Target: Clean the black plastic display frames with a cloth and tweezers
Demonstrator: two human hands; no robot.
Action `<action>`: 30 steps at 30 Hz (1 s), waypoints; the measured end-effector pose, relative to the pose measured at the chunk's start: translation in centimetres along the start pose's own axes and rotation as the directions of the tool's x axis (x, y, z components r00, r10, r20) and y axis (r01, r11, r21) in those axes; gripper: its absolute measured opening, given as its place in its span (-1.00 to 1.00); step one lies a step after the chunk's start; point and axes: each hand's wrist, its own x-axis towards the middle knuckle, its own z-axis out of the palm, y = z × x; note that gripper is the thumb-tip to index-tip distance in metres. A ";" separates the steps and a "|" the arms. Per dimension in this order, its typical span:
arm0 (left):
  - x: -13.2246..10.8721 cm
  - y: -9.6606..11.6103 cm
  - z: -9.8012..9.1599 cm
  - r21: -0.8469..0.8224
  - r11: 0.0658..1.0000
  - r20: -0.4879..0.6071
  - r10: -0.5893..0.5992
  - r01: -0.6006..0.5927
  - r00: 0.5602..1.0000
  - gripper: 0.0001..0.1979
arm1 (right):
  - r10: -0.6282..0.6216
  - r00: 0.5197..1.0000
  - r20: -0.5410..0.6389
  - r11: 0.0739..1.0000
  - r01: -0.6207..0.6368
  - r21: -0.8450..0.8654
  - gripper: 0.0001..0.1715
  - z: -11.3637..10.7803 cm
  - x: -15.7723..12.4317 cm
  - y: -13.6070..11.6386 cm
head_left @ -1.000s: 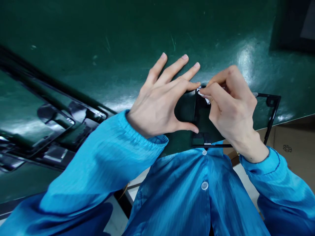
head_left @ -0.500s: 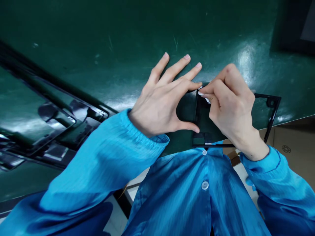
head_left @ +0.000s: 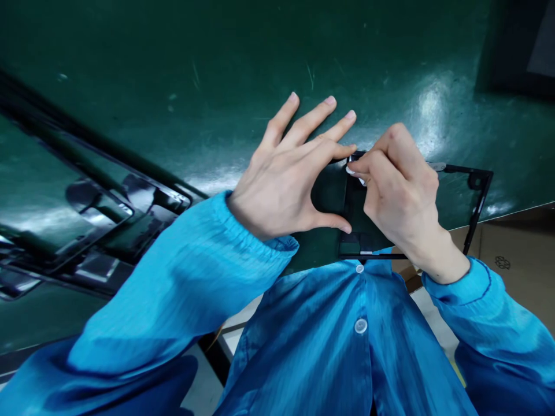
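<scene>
A thin black rectangular frame (head_left: 477,205) lies on the dark green table (head_left: 217,69) near its front edge. My left hand (head_left: 290,179) steadies the frame's left side: index fingertip at the top left corner, thumb at the lower left edge, the other fingers spread above the table. My right hand (head_left: 399,190) is curled over the frame, its fingertips pinched on a small white piece (head_left: 359,180) at that same top left corner. Most of the white piece is hidden under my fingers.
A stack of similar black frames (head_left: 99,214) lies on the table at the left. A dark object (head_left: 520,46) sits at the far right corner. A brown cardboard box (head_left: 511,266) stands below the table edge at the right.
My right hand has shifted slightly down and left over the frame's corner, its knuckles lower than before. The left hand and the frame have stayed almost still.
</scene>
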 end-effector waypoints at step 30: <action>0.1 -0.2 0.2 -0.054 0.997 -0.004 -0.050 0.049 0.999 0.10 | -0.072 0.997 0.035 0.997 0.071 0.036 -0.65 -0.6 -2.3 -1.0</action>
